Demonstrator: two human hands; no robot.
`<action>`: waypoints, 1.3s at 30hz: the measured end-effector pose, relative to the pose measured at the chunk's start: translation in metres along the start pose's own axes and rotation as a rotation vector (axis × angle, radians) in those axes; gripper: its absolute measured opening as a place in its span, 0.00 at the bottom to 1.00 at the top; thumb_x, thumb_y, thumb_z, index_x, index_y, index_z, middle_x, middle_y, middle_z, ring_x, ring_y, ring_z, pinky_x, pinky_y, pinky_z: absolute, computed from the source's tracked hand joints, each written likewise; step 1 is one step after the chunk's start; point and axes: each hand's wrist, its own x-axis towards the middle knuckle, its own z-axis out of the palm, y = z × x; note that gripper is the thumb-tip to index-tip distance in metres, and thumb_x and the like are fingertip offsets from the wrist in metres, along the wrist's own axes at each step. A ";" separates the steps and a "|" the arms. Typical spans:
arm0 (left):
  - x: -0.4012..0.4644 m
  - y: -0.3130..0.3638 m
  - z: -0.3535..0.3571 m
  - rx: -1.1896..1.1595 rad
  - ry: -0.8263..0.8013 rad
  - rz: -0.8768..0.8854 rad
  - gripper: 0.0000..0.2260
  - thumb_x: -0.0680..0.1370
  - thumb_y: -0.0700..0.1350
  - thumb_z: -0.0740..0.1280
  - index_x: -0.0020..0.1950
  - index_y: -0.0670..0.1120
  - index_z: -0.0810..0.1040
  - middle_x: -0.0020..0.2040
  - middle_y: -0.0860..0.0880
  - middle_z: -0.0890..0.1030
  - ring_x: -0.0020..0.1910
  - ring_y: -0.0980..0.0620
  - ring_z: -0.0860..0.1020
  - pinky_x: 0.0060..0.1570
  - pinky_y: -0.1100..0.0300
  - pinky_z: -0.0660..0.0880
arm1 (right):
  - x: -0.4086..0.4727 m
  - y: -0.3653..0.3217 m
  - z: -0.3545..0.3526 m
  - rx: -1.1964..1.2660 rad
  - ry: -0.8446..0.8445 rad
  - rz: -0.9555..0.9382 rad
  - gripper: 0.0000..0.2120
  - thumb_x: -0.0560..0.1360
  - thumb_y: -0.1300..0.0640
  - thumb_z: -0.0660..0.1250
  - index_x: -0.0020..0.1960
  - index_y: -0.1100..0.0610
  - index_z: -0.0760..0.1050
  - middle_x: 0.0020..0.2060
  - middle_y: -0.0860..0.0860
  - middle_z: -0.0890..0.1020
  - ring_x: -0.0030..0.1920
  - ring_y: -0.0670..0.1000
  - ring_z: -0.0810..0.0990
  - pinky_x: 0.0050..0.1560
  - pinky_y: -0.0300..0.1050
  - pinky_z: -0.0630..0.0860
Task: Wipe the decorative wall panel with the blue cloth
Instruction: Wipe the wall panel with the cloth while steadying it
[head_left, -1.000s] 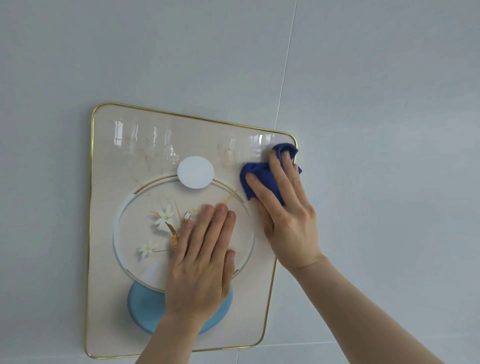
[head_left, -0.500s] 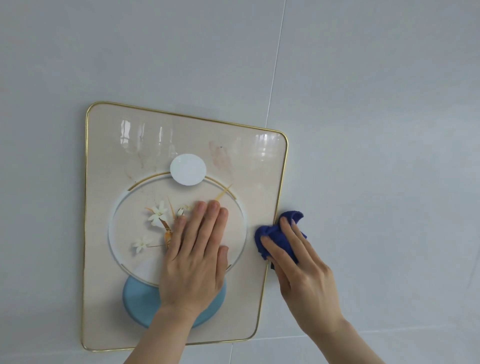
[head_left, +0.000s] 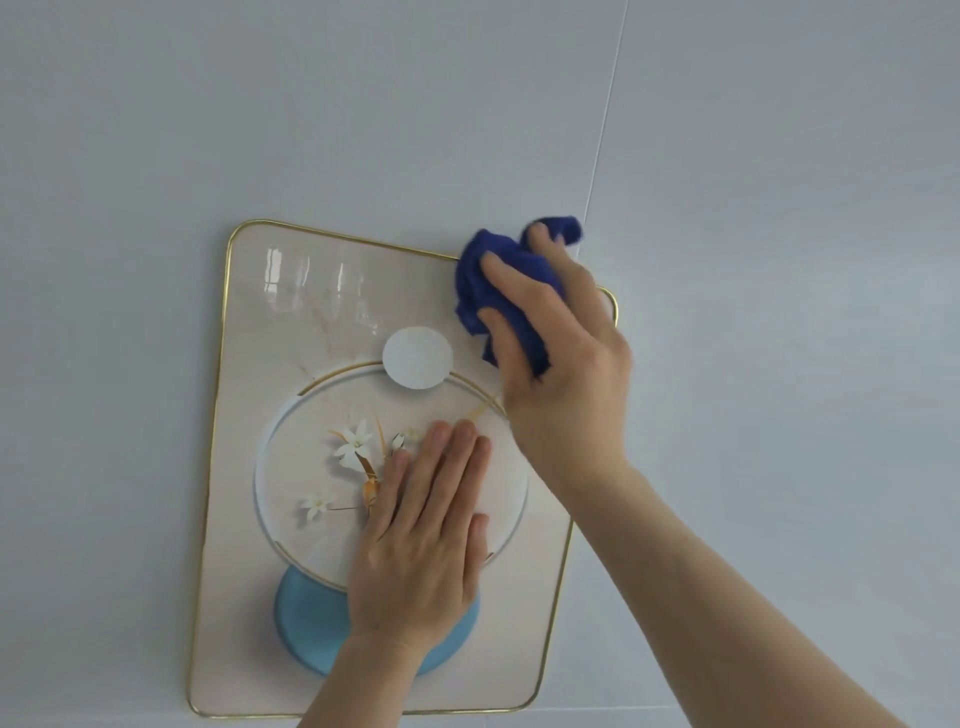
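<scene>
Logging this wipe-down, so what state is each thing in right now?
decorative wall panel: on the wall, tilted, glossy with reflections.
blue cloth: bunched, pressed on the panel's upper right corner.
right hand: fingers closed on the cloth.
left hand: flat on the panel, fingers extended.

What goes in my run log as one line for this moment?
left hand flat on wall panel | right hand presses blue cloth at top-right corner

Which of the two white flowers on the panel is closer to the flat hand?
The upper, larger flower, just left of the left hand's fingertips. The smaller flower sits lower and farther left.
</scene>
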 end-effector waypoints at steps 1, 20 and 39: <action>0.000 0.000 0.000 -0.002 0.000 0.001 0.28 0.86 0.49 0.52 0.86 0.44 0.55 0.87 0.48 0.56 0.86 0.47 0.54 0.85 0.46 0.48 | 0.004 0.000 0.010 -0.043 -0.047 -0.061 0.13 0.82 0.62 0.71 0.66 0.59 0.83 0.73 0.62 0.77 0.76 0.63 0.74 0.69 0.59 0.79; 0.001 -0.002 -0.004 0.029 -0.021 0.009 0.28 0.86 0.50 0.53 0.86 0.45 0.56 0.86 0.48 0.57 0.87 0.49 0.51 0.85 0.47 0.50 | 0.000 0.049 0.017 -0.272 -0.178 -0.546 0.11 0.83 0.61 0.71 0.64 0.58 0.85 0.66 0.61 0.83 0.74 0.65 0.76 0.73 0.63 0.75; 0.001 0.000 -0.001 0.068 -0.028 0.003 0.27 0.86 0.49 0.52 0.86 0.44 0.56 0.88 0.48 0.53 0.86 0.46 0.54 0.85 0.46 0.48 | -0.069 0.087 -0.077 -0.518 -0.373 -0.510 0.20 0.76 0.72 0.73 0.64 0.57 0.84 0.62 0.57 0.86 0.71 0.61 0.80 0.58 0.51 0.85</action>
